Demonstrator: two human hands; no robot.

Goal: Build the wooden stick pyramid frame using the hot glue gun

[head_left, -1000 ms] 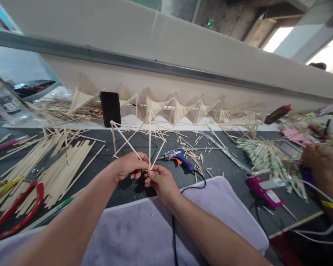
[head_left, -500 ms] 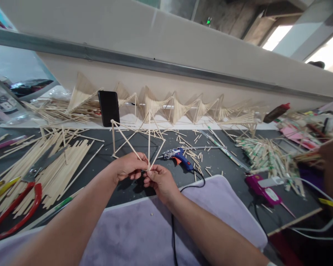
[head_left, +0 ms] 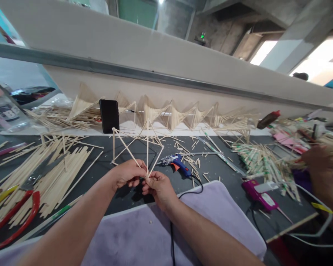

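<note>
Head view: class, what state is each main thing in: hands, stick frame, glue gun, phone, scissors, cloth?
Left hand: pinching the frame's near corner
Right hand: pinching beside it
Stick frame: upright, open-sided, held
Blue glue gun: lying down, cord attached; hot or cold, cannot tell
Phone: propped upright, visible face dark
Red-handled scissors: lying on sticks, handles apart
Purple cloth: spread out

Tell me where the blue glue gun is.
In the head view, the blue glue gun lies on the dark table, beyond and to the right of the right hand, beside the short cut sticks.
</note>
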